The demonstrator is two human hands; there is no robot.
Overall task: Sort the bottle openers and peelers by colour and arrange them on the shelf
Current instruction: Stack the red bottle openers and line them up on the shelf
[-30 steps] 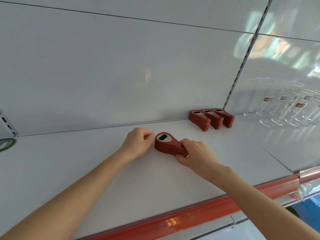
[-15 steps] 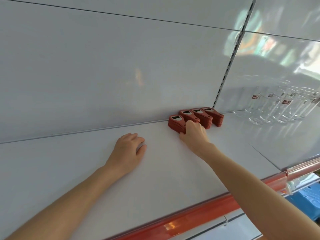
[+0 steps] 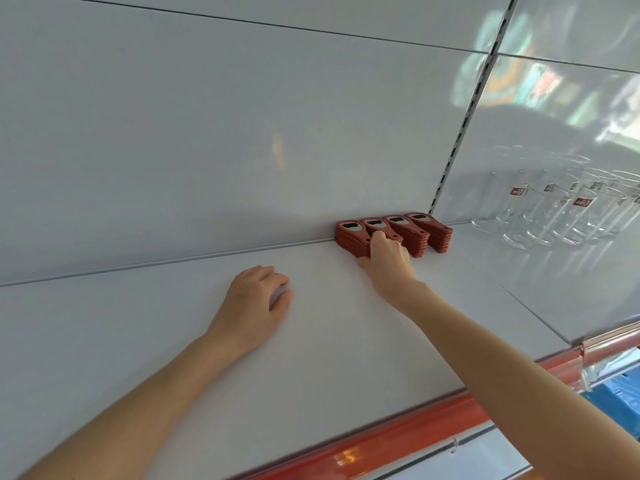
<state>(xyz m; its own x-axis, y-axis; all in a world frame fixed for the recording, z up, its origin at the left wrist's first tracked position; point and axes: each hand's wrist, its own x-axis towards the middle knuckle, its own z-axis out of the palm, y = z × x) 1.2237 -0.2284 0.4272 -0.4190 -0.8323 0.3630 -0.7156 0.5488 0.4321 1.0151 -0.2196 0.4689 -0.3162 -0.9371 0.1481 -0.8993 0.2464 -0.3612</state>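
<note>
Several stacks of red bottle openers stand side by side against the back wall of the white shelf [image 3: 138, 341]. My right hand [image 3: 388, 258] grips the handle end of the leftmost stack [image 3: 348, 233], fingers over its top and thumb at its left side. That stack touches the neighbouring stacks [image 3: 412, 233] to its right. My left hand [image 3: 256, 299] rests palm down on the shelf, well left of the stacks, holding nothing. No peelers are in view.
Clear drinking glasses [image 3: 554, 213] with red labels stand on the adjoining shelf to the right. A slotted upright [image 3: 460, 140] divides the back panels. A red strip [image 3: 381, 441] runs along the front edge. A blue crate [image 3: 616, 403] shows below right.
My right hand carried the stack from the shelf's middle back to the wall, beside the other stacks. My left hand let go of it and settled flat on the shelf.
</note>
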